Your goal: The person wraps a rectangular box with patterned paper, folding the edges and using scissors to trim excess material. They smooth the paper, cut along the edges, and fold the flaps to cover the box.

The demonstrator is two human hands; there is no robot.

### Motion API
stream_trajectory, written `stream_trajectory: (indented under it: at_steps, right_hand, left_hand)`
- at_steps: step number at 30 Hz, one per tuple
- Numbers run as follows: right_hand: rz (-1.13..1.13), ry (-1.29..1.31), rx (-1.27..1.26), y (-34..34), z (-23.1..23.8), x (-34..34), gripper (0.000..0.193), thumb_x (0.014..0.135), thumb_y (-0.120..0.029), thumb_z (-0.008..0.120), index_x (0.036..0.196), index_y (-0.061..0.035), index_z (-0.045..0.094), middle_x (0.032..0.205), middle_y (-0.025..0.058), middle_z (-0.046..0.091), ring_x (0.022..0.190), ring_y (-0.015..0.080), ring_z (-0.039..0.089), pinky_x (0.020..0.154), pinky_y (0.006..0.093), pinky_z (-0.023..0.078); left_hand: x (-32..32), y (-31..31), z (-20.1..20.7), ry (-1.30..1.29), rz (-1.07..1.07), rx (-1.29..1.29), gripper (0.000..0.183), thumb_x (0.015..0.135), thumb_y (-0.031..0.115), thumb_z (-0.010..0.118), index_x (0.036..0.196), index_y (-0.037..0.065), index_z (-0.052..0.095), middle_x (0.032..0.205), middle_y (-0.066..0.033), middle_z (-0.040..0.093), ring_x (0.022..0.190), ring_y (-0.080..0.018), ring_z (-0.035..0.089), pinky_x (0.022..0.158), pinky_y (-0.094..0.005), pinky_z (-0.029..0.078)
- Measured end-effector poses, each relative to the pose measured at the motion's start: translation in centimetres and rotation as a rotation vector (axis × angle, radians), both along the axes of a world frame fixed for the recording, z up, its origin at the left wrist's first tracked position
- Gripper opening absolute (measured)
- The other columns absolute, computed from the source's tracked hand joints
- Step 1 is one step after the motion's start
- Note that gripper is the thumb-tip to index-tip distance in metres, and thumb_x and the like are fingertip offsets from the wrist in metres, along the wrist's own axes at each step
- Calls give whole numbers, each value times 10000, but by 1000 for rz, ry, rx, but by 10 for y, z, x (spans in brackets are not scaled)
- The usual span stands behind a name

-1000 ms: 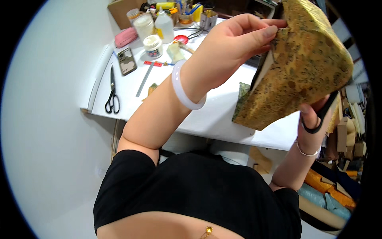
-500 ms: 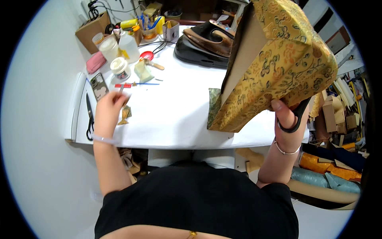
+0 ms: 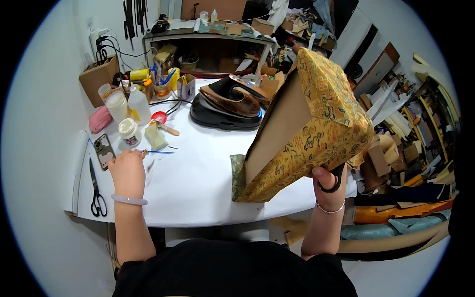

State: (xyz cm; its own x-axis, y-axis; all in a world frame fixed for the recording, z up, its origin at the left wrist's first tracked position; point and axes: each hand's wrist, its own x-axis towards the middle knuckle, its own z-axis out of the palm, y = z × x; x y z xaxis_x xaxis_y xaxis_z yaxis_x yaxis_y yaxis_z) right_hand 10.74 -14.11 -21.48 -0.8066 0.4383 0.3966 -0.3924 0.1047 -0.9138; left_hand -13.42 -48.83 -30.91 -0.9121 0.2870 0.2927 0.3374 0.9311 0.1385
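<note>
My right hand point(image 3: 329, 185) grips the lower corner of a large box covered in yellow patterned fabric point(image 3: 321, 133). It holds the box tilted above the white table point(image 3: 198, 193), bare cardboard side facing left. A black scissor-like loop point(image 3: 330, 184) hangs around that hand's fingers. A green patterned fabric piece point(image 3: 238, 175) lies under the box's low edge. My left hand point(image 3: 127, 171), with a pale bangle at the wrist, rests on the table at the left. Its fingertips are closed on the end of a thin blue-handled tool point(image 3: 159, 152).
Black scissors point(image 3: 95, 190) and a phone point(image 3: 104, 150) lie at the table's left edge. Jars and bottles point(image 3: 129, 131), a pink pouch point(image 3: 100, 119) and a black-and-brown iron-like appliance point(image 3: 227, 106) fill the back. Cardboard and rolls crowd the floor at right point(image 3: 396, 158).
My left hand left the box's top, dropped to the table's left side, and now sits at the thin blue tool. The right hand keeps holding the box, now lower and more tilted.
</note>
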Motion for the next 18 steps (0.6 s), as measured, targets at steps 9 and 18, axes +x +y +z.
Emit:
stream_trajectory:
  at_steps: [9, 18]
  right_hand:
    - [83, 159, -164, 38, -30, 19, 734, 787, -133, 825, 1435, -79, 483, 1362, 48, 609, 1267, 281, 587, 1058, 471, 488]
    - [207, 169, -193, 72, -44, 45, 765, 802, -303, 855, 1454, -101, 509, 1435, 62, 582, 1295, 274, 572, 1078, 469, 475]
  left_hand:
    - [24, 171, 41, -142, -867, 1041, 748, 865, 217, 811, 1463, 11, 411, 1412, -193, 557, 1305, -294, 549, 1116, -389, 427]
    - [55, 223, 64, -208, -1041, 1425, 430, 915, 76, 683, 1308, -4, 527, 1155, -145, 698, 1042, -251, 699, 897, -361, 554]
